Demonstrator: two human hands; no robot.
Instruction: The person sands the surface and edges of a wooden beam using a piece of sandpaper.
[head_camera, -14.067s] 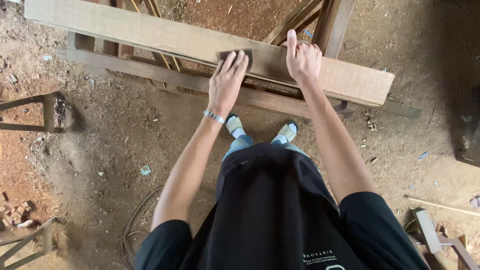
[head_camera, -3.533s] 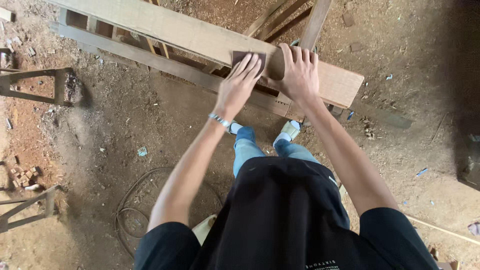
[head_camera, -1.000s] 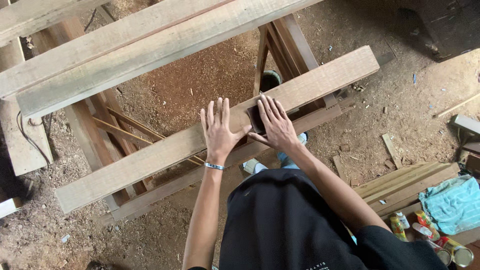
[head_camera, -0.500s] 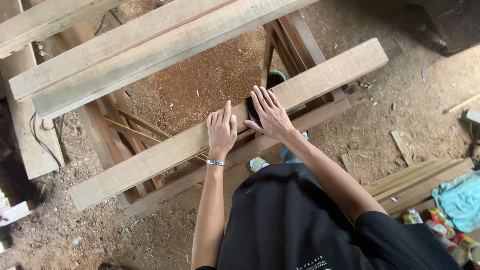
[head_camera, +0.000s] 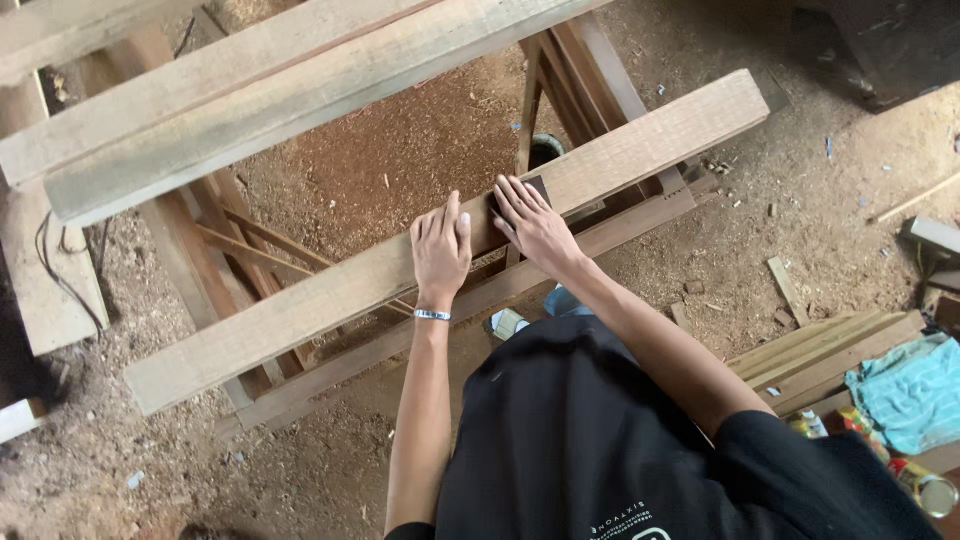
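A dark sheet of sandpaper (head_camera: 510, 196) lies on the top face of a long pale plank (head_camera: 440, 245) that runs slantwise across the view on a wooden stand (head_camera: 560, 80). Most of the sheet is hidden under the fingers (head_camera: 520, 200) of the right hand (head_camera: 535, 225); only a dark edge and corner show past the fingertips. The left hand (head_camera: 441, 250) lies flat on the bare plank just beside it, to the left, with its thumb near the sheet but not clearly on it. Half a second ago the left hand sat a little lower on the plank with its fingers curled over the near edge, and the right hand reached further ahead; now the two hands lie closer side by side, and the plank fills more of the view. The right hand's fingers are stretched out and slightly fanned, pressing down on the sandpaper rather than pinching it. The left hand's fingers are straight and close together, palm down on the wood, holding nothing. A thin bracelet (head_camera: 432, 315) circles the left wrist. Sawdust (head_camera: 440, 130) covers the ground below.
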